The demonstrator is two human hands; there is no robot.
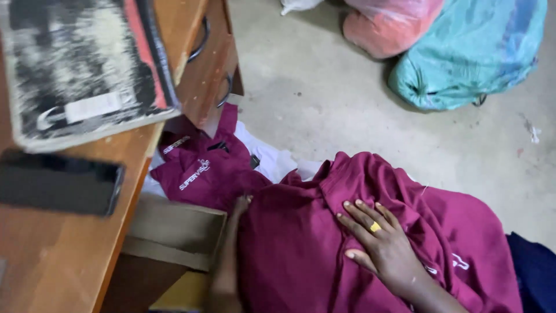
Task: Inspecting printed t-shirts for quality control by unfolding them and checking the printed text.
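A maroon shirt [301,249] lies draped over my lap at the lower middle. My right hand [379,240], with a gold ring on one finger, rests flat on top of the shirt with fingers spread. My left hand [234,232] reaches along the shirt's left edge, fingers curled onto the fabric beside a cardboard box [174,229]. More maroon garments [202,171] with white print lie on the floor beyond, over white cloth [272,159].
A wooden desk [58,261] fills the left side, with a worn notebook [81,64] and a dark phone [58,182] on it; its drawers [211,64] face right. A teal bag [472,52] and a pink bag [388,23] sit on the concrete floor at the top right. Dark blue cloth [536,272] lies at the lower right.
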